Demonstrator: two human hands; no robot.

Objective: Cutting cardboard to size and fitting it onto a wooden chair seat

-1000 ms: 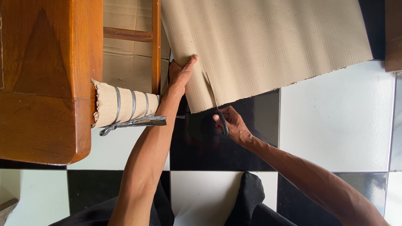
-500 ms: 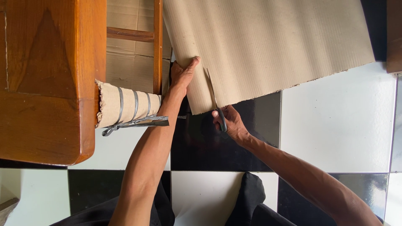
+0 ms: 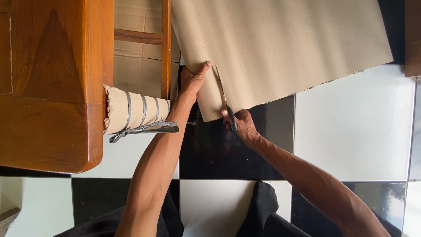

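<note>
A large sheet of brown corrugated cardboard [image 3: 280, 48] lies on the black-and-white tiled floor, its near edge ragged. My left hand [image 3: 193, 81] grips the sheet's left edge, thumb on top, holding down a narrow strip. My right hand [image 3: 241, 125] holds black-handled scissors [image 3: 226, 107] at the near edge. The blades point away from me into a straight cut that runs up the cardboard just right of my left thumb.
A wooden table top [image 3: 52, 83] fills the left side. A roll of cardboard [image 3: 136, 114] bound with grey tape sticks out from under it. A wooden chair frame [image 3: 164, 48] stands beside the sheet. More cardboard lies behind it. My dark-clothed legs [image 3: 263, 215] are at the bottom.
The scissors have stayed in the cut at the sheet's near edge, with my right hand shifting only slightly. My left hand keeps its grip on the left edge.
</note>
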